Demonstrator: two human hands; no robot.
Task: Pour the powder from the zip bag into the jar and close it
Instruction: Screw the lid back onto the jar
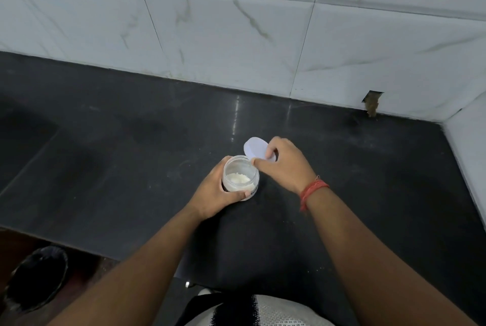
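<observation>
A small clear jar (239, 177) with white powder in its bottom stands open on the black counter (118, 154). My left hand (214, 191) grips the jar from the left, thumb across its near side. My right hand (285, 164) pinches a round white lid (254, 149), tilted, just above and behind the jar's right rim. A red thread band circles my right wrist. No zip bag is in view.
White marble-look wall tiles (236, 36) run behind the counter and turn a corner at the right. A small hole in the tile (372, 102) sits at the back right. The counter's front edge runs below my forearms; a dark round object (39, 273) lies on the floor at lower left.
</observation>
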